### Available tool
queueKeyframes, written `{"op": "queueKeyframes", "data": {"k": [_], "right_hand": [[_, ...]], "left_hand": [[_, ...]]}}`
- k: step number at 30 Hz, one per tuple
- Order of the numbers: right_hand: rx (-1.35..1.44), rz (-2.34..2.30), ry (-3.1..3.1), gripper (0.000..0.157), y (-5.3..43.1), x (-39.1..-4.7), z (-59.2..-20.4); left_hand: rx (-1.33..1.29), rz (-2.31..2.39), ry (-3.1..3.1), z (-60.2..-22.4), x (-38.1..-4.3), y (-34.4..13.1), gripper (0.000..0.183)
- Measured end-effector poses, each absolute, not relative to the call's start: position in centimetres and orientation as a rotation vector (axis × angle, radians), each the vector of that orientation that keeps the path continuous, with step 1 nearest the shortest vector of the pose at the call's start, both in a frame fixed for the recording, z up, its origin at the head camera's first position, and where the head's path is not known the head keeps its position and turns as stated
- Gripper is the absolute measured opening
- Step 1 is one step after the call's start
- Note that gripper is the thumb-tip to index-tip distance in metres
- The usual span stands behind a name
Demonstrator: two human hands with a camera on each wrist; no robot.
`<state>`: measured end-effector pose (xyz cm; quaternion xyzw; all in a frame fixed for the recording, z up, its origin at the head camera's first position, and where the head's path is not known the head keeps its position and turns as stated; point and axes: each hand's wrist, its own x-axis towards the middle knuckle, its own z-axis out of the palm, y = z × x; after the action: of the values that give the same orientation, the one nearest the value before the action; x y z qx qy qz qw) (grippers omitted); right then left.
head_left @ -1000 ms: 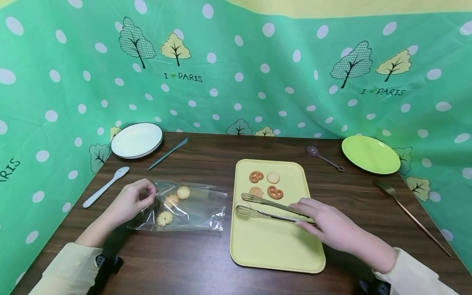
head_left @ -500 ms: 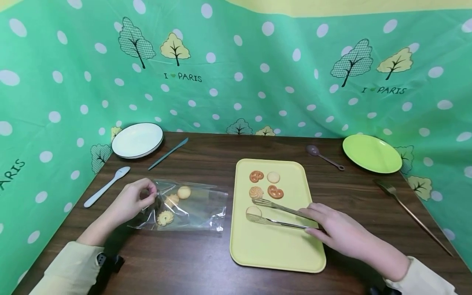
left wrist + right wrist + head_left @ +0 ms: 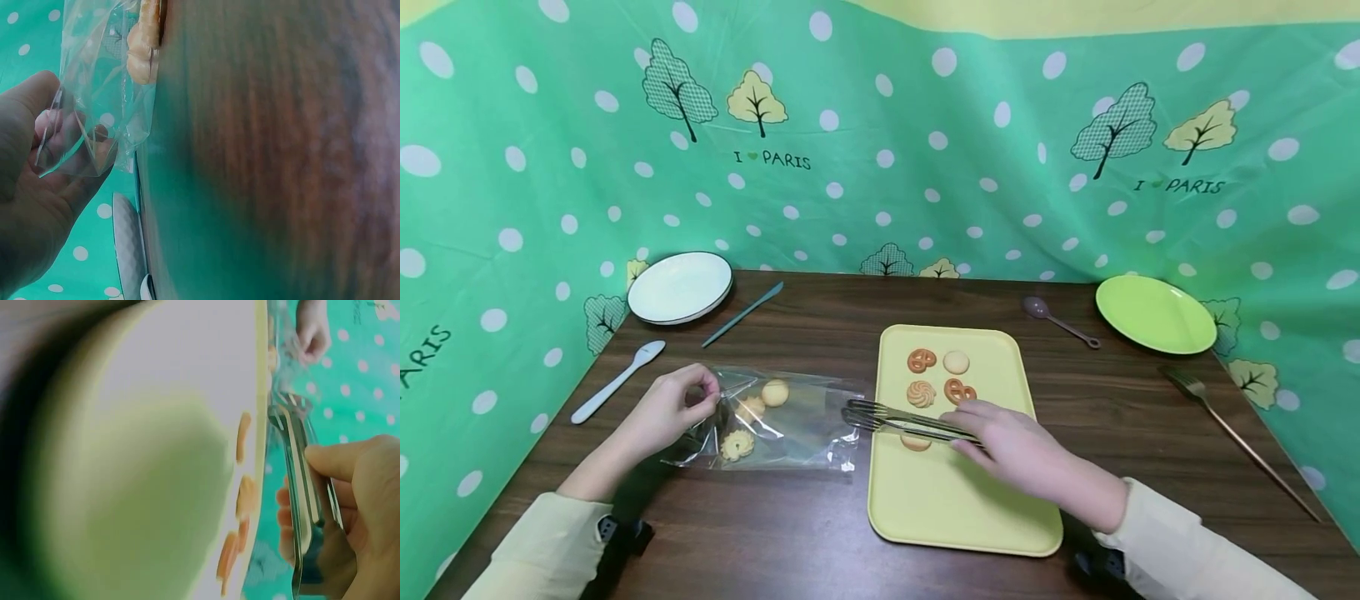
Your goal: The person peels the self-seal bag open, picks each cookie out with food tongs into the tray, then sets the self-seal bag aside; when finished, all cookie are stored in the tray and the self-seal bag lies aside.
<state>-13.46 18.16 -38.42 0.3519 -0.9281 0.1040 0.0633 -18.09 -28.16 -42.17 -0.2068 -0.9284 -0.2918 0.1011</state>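
At the bag's left end my left hand (image 3: 670,408) pinches the clear plastic bag (image 3: 820,429), which lies on the table. Inside it are a round cookie (image 3: 775,392), a star-shaped cookie (image 3: 750,407) and a ring-shaped cookie (image 3: 737,444). My right hand (image 3: 1011,450) holds metal tongs (image 3: 910,422) with their two arms close together; nothing shows between the tips, which overlap the bag's right end. Beneath the tongs, a pale round cookie (image 3: 915,443) is partly hidden on the yellow tray (image 3: 962,508). In the left wrist view, thumb and fingers hold the bag's film (image 3: 81,137).
Two pretzels (image 3: 922,360), a swirl cookie (image 3: 921,393) and another round cookie (image 3: 956,362) lie on the tray. Around the table are a white bowl (image 3: 680,287), a pale spreader (image 3: 617,382), a blue knife (image 3: 742,314), a purple spoon (image 3: 1060,321), a green plate (image 3: 1155,314) and a fork (image 3: 1243,443).
My right hand shifted right, then left, taking the tongs from over the round cookie to the bag's right end. The tongs' arms have come together. My left hand stays on the bag.
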Motion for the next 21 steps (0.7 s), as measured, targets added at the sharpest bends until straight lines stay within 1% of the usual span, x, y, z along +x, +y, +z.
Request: {"op": "queueKeyframes", "data": {"k": [2, 7, 12, 17, 21], "right_hand": [[1.096, 0.308, -2.797, 0.028, 16.7, -13.9, -38.7], [1.148, 0.286, -2.777, 0.031, 13.6, -15.0, -39.2], [1.191, 0.265, -2.762, 0.037, 11.0, -15.9, -39.4], [1.229, 0.244, -2.765, 0.045, 8.8, -16.6, -39.4], [1.237, 0.204, -2.787, 0.047, 7.4, -16.9, -39.3]], "left_hand": [[-0.608, -0.865, -2.744, -42.2, -18.1, -28.2, 0.02], [-0.602, -0.874, -2.752, -42.3, -18.1, -28.2, 0.02], [-0.594, -0.882, -2.764, -42.1, -18.1, -28.1, 0.018], [-0.599, -0.883, -2.756, -42.1, -18.1, -28.1, 0.018], [-0.605, -0.886, -2.745, -42.2, -18.1, -28.1, 0.02]]}}
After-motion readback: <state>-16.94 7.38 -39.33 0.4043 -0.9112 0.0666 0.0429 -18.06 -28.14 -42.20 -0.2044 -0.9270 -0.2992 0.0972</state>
